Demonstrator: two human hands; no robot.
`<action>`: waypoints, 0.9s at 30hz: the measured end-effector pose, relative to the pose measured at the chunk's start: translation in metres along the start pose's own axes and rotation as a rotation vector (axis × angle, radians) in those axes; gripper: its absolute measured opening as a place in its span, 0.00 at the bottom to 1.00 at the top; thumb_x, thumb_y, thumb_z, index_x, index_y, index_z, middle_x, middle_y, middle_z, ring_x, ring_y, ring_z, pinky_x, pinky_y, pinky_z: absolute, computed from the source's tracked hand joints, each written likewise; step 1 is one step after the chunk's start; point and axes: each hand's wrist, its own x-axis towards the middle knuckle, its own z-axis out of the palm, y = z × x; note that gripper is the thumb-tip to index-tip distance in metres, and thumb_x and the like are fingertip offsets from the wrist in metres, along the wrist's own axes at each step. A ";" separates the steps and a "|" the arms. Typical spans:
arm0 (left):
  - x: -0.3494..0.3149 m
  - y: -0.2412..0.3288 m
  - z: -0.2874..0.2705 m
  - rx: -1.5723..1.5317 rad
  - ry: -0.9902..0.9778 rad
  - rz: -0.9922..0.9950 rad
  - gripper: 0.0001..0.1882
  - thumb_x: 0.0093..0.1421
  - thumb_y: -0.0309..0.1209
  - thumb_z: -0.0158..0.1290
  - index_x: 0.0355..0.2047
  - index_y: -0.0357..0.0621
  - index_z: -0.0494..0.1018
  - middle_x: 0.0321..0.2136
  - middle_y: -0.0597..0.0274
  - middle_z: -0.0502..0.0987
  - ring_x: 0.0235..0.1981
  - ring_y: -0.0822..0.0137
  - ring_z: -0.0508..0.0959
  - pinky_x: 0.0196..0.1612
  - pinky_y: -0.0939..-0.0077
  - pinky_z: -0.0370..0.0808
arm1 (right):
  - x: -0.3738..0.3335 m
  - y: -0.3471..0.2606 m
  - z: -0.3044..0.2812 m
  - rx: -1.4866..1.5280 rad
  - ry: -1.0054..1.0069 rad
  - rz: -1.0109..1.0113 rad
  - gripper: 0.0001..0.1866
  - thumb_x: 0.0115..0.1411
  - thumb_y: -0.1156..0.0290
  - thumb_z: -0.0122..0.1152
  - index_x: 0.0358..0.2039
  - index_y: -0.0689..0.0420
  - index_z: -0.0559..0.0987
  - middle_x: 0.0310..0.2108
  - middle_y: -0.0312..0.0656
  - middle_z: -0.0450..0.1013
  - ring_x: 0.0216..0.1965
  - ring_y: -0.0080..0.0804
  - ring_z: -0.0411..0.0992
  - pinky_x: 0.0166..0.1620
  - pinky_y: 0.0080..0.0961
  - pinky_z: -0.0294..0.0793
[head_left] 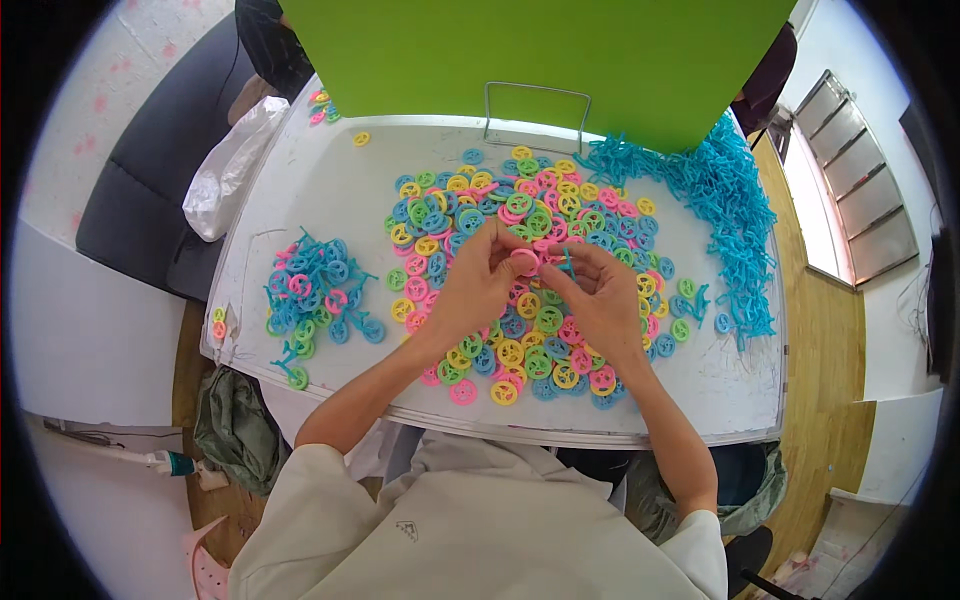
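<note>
— Holding a pink ring (524, 261) between both sets of fingertips, that's what I get on my feed: the left hand (478, 285) pinches it from one side, the right hand (598, 295) from the other, and the right also seems to grip a small blue stick piece (568, 262). The ring sits above the middle of the big heap.

— And what's under the hands?

— A spread of flat plastic rings (520, 290) in pink, yellow, green and blue, lying on a white table (330, 190). To my left a smaller cluster (312, 295) of blue stick pieces with rings on them; to my right a long pile of loose blue sticks (725, 215) running along the table's far corner and right side.

— The room?

— A white plastic bag (228, 170) hangs off the table's left edge, beside a dark grey cushion or seat (160, 170). A metal wire handle (537, 112) stands at the back edge. Wooden floor (815, 380) shows on the right.

— Anything you can't read?

— A flat green block (560, 60) covers the top of the view, hiding whatever sits behind the table. I can't tell exactly how the blue piece meets the ring; the fingers cover the join. The table's near edge is partly hidden by the pale shirt (470, 530).
</note>
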 end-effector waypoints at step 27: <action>-0.006 0.002 0.008 0.140 0.116 0.137 0.09 0.61 0.20 0.48 0.40 0.36 0.76 0.31 0.59 0.79 0.33 0.75 0.76 0.32 0.83 0.73 | -0.001 -0.003 -0.012 -0.569 0.070 -0.370 0.09 0.53 0.73 0.65 0.36 0.59 0.82 0.21 0.43 0.77 0.19 0.21 0.73 0.25 0.18 0.70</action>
